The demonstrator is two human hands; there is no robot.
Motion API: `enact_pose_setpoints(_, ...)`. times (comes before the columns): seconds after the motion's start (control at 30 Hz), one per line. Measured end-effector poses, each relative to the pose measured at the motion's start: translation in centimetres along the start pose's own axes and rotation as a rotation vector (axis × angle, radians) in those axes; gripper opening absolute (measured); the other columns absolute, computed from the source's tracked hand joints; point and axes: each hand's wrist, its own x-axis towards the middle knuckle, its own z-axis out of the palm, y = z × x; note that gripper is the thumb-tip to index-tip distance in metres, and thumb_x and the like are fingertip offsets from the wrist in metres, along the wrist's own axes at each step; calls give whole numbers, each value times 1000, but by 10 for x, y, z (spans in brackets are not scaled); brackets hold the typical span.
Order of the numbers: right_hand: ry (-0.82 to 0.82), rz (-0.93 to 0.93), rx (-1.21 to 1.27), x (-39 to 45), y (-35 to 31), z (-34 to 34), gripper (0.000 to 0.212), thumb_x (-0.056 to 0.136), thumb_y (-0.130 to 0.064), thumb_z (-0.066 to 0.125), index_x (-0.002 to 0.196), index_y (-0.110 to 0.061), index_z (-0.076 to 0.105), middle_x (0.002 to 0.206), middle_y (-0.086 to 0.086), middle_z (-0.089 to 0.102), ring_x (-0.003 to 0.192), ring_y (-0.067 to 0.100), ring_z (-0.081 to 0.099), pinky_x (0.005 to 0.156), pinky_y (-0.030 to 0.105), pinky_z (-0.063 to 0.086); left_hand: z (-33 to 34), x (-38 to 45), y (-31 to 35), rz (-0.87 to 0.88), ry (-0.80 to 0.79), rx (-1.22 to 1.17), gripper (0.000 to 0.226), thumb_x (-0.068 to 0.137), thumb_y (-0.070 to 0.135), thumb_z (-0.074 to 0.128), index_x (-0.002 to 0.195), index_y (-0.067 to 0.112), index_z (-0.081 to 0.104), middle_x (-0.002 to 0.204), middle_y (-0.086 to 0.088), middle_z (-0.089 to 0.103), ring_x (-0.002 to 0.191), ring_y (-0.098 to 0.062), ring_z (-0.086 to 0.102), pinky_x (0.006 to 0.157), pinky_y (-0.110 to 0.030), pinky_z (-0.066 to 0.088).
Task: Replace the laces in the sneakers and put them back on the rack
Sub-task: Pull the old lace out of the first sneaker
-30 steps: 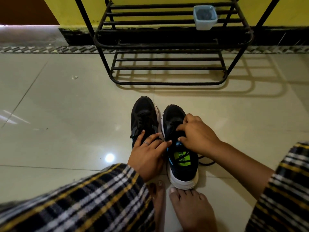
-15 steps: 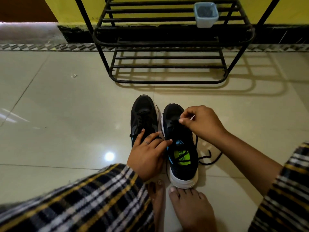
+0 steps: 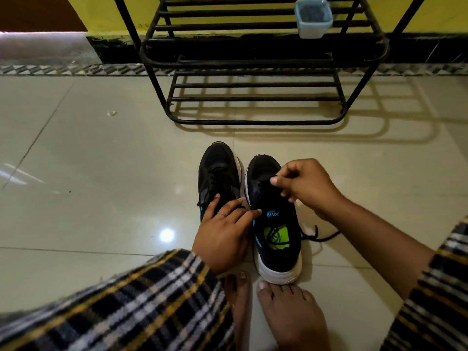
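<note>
Printed "XAIR" in light blue, read upside down, on tongue of right sneaker (image 3: 272, 224); nothing else legible.

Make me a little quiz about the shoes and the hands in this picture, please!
1. True or false: both sneakers are already on the rack.
2. Which hand pinches the lace? A) the left hand B) the right hand
3. Fill in: the small blue tub sits on the ____.

Key:
1. False. The left sneaker and the right sneaker stand on the floor.
2. B.
3. Rack.
</note>
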Motion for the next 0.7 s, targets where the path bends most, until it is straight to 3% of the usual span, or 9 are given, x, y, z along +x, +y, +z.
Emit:
enact_pose_setpoints(0.07, -13, 30, 19, 2, 2, -4, 9, 84, -13, 68, 78, -6, 66, 69, 5, 63, 60, 16, 59, 55, 26, 50, -2, 0, 1, 0, 3, -2, 40, 85, 32, 42, 118, 26, 62, 106, 6, 70, 116, -20, 59, 106, -54, 35)
enact_pose_setpoints(0.2, -7, -124, -358, -1, 15, 5, 6, 84, -20, 67, 85, -18, 62, 80, -4, 60, 67, 7, 53, 63, 20, 42, -1, 1, 2, -4, -1, -4, 40, 85, 31, 41, 119, 26, 62, 106, 6, 70, 116, -20, 59, 106, -54, 35)
enact_pose_setpoints(0.33, -98, -209, -676, -5, 17, 12, 27, 87, -27, 63, 113, -22, 61, 108, 2, 51, 98, 19, 54, 80, 29, 45, 0, 0, 1, -5, -3, -3, 40, 85, 31, 41, 119, 26, 61, 106, 6, 70, 117, -20, 58, 106, -54, 34)
enact_pose_setpoints(0.4, -93, -228, -749, -5, 15, 12, 31, 89, -29, 60, 120, -25, 59, 115, 2, 48, 106, 21, 52, 82, 31, 45, 0, 0, 1, -5, -6, 2, 40, 85, 31, 41, 119, 26, 61, 107, 7, 69, 118, -19, 58, 107, -53, 34)
enact_pose_setpoints(0.53, -121, -270, -746, -1, 16, 9, 26, 90, -28, 58, 116, -23, 63, 110, 1, 48, 102, 21, 52, 77, 28, 43, 0, 0, 1, -11, -10, 4, 41, 84, 30, 41, 120, 27, 61, 107, 7, 69, 118, -19, 57, 107, -53, 34)
enact_pose_setpoints(0.7, -96, -310, -552, 3, 16, 5, 14, 86, -17, 65, 98, -17, 72, 97, -2, 54, 90, 17, 57, 78, 30, 47, 1, 0, 0, -15, -20, -4, 40, 84, 31, 42, 120, 27, 60, 108, 8, 69, 119, -18, 56, 109, -53, 32)
